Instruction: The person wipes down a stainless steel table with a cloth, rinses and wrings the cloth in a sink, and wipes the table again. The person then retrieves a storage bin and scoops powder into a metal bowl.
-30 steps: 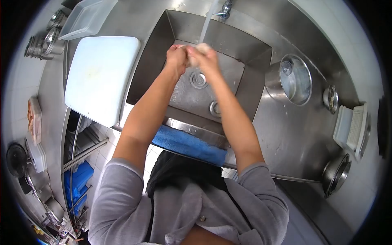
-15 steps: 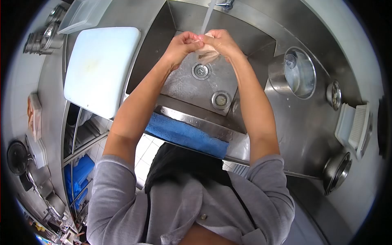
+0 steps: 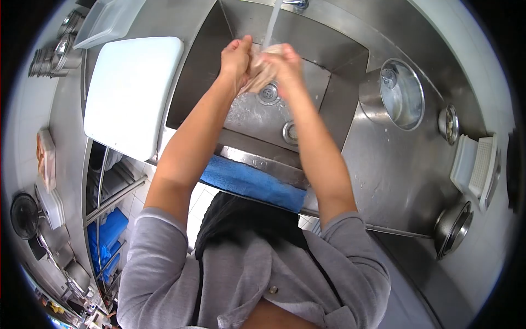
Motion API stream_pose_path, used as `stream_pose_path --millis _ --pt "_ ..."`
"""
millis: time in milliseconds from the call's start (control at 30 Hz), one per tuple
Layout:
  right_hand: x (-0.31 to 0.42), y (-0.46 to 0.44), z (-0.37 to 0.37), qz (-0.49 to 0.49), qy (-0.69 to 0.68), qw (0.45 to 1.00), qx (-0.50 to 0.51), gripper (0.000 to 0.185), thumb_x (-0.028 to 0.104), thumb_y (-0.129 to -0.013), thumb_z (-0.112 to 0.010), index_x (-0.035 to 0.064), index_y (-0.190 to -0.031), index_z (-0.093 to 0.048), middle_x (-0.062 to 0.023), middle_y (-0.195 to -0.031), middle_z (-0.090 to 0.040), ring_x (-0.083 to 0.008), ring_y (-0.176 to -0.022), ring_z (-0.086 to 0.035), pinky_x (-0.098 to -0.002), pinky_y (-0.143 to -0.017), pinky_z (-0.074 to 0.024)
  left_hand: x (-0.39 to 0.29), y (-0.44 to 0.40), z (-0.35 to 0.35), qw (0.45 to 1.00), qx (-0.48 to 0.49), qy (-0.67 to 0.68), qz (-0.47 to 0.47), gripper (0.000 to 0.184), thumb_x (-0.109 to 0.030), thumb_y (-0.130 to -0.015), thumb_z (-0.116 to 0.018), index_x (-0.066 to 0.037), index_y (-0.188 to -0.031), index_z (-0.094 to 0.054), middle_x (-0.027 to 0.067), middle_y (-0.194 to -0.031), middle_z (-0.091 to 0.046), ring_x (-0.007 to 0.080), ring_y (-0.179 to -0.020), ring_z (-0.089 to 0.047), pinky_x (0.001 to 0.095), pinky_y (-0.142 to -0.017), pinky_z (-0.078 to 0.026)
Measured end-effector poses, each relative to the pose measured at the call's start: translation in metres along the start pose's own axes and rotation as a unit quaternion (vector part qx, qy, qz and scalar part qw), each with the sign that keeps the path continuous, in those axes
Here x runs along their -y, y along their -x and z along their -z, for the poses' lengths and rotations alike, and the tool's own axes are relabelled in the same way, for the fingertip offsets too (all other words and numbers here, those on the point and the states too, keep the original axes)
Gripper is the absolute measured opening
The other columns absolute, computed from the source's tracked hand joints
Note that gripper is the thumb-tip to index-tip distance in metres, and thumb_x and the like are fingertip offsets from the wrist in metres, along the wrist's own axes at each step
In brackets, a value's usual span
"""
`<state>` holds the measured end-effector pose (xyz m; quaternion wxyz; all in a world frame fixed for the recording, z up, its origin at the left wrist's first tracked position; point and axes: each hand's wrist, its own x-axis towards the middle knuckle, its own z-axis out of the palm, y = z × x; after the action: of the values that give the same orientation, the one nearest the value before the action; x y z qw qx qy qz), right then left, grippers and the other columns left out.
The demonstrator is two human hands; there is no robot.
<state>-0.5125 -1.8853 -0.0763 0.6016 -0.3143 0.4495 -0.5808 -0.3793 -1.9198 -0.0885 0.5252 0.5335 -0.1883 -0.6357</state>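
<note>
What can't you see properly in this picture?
All in the head view:
The pale, limp thing: blurred, and partly covered by the left hand and right hand, so I can't tell what it is.
The tap: cut off by the top edge.
The lower drain: partly behind the right forearm.
The small bowl: contents too small to name.

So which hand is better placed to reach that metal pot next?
Probably the right hand: it is nearer the metal pot, right of the sink, than the left hand. The right holds a pale item, though.
</note>
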Motion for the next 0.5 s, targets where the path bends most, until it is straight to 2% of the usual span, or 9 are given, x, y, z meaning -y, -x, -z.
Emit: stream_pose_path --millis 33,67,133,167,267,300,400,433,500 --pt "-0.002 0.013 -0.028 0.028 0.049 0.998 -0.004 0.03 0.026 -0.084 -0.076 0.0054 -0.071 -0.058 -0.0041 -0.067 -0.062 -0.0158 -0.071 -0.061 -0.0345 -0.064 -0.0489 0.006 0.002 -0.01 1.0 -0.018 -0.005 0.009 0.013 -0.018 -0.098 -0.064 -0.007 -0.094 -0.058 0.0076 -0.086 -0.063 0.0199 -0.075 -0.064 0.0353 -0.064 -0.057" --pt "-0.007 0.012 -0.033 0.077 0.158 0.984 -0.03 0.033 0.029 -0.086 -0.074 0.0041 -0.07 -0.059 -0.0061 -0.066 -0.062 -0.0156 -0.068 -0.06 -0.0343 -0.063 -0.0485 0.01 0.003 -0.012 0.999 -0.006 0.0 0.032 0.018 -0.023 -0.099 -0.062 -0.005 -0.098 -0.058 0.0099 -0.09 -0.064 0.0216 -0.077 -0.065 0.0356 -0.064 -0.057" --pt "-0.015 -0.003 -0.037 0.165 0.366 0.912 -0.078 0.04 0.033 -0.09 -0.071 0.0017 -0.069 -0.059 -0.01 -0.064 -0.061 -0.0152 -0.062 -0.057 -0.0341 -0.061 -0.0478 0.005 0.021 -0.018 0.995 0.049 -0.013 0.082 0.032 -0.034 -0.102 -0.056 -0.002 -0.107 -0.059 0.0145 -0.098 -0.065 0.025 -0.081 -0.068 0.0362 -0.064 -0.058" --pt "-0.019 -0.022 -0.023 0.142 0.345 0.925 -0.075 0.05 0.046 -0.089 -0.068 -0.0016 -0.076 -0.065 -0.0197 -0.066 -0.062 -0.0289 -0.072 -0.067 -0.0424 -0.069 -0.0508 0.001 0.033 -0.022 0.993 0.068 -0.034 0.095 0.039 -0.039 -0.103 -0.054 -0.001 -0.111 -0.059 0.0168 -0.102 -0.066 0.0267 -0.082 -0.069 0.0365 -0.064 -0.058" --pt "-0.002 -0.047 0.007 0.03 0.507 0.859 0.069 0.054 0.052 -0.091 -0.068 -0.0005 -0.077 -0.067 -0.0115 -0.066 -0.063 -0.0149 -0.066 -0.059 -0.0376 -0.062 -0.0468 -0.028 0.057 -0.016 0.962 0.143 -0.169 0.157 0.035 -0.033 -0.099 -0.062 0.0 -0.112 -0.062 0.0155 -0.101 -0.069 0.0241 -0.09 -0.07 0.0338 -0.066 -0.058" --pt "0.008 -0.039 0.01 -0.053 0.363 0.926 0.094 0.052 0.053 -0.09 -0.069 0.0033 -0.077 -0.068 -0.0049 -0.071 -0.064 -0.0149 -0.07 -0.06 -0.0355 -0.067 -0.048 -0.032 0.056 -0.011 0.955 0.16 -0.224 0.112 0.025 -0.026 -0.094 -0.07 -0.002 -0.101 -0.065 0.01 -0.092 -0.07 0.019 -0.087 -0.069 0.0307 -0.069 -0.056" --pt "0.025 -0.038 0.046 -0.06 0.337 0.907 0.246 0.045 0.05 -0.09 -0.071 0.0076 -0.077 -0.066 -0.0003 -0.076 -0.063 -0.0125 -0.079 -0.06 -0.0319 -0.075 -0.0488 -0.037 0.037 0.015 0.967 0.225 -0.121 0.006 0.016 -0.018 -0.09 -0.073 -0.004 -0.092 -0.067 0.0061 -0.085 -0.07 0.0158 -0.081 -0.067 0.0304 -0.073 -0.055" --pt "0.028 -0.04 0.056 -0.097 0.345 0.895 0.264 0.039 0.044 -0.09 -0.074 0.0101 -0.074 -0.064 0.0017 -0.074 -0.057 -0.0086 -0.083 -0.056 -0.0286 -0.077 -0.0466 -0.036 0.038 0.018 0.978 0.206 -0.034 0.013 0.01 -0.015 -0.09 -0.071 -0.006 -0.088 -0.065 0.0054 -0.087 -0.068 0.0159 -0.079 -0.065 0.0302 -0.075 -0.053" --pt "0.02 -0.034 0.057 -0.095 0.159 0.966 0.179 0.036 0.04 -0.09 -0.074 0.0103 -0.073 -0.063 0.0011 -0.075 -0.06 -0.0091 -0.081 -0.058 -0.0287 -0.076 -0.0468 -0.024 0.032 0.024 0.985 0.172 0.033 0.006 0.008 -0.013 -0.091 -0.068 -0.007 -0.088 -0.064 0.0057 -0.088 -0.067 0.0166 -0.082 -0.065 0.0307 -0.075 -0.053"
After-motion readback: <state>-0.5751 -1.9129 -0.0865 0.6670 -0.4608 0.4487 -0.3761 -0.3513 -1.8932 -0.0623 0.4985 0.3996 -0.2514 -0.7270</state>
